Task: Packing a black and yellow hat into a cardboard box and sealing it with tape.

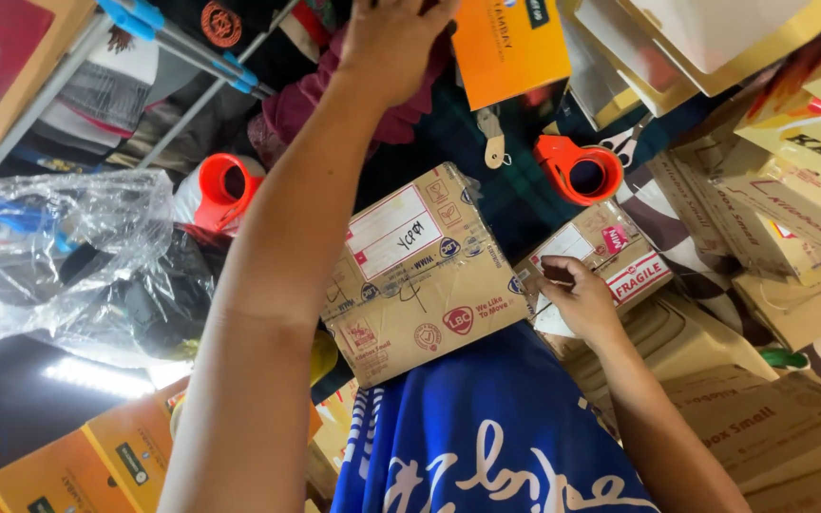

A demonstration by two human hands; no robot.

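1. The left hand [393,43], at twelve o'clock, presses into maroon cloth [311,100]; whether its fingers are spread or closed I cannot tell.
2. The large taped carton [417,271] lies centre, its long axis running ten to four.
3. The right hand [577,299], nearer, pinches a dark marker [557,274] over the smaller parcel [601,261], at three o'clock of the carton.

Head-worn camera, looking steeply down, close above packing clutter
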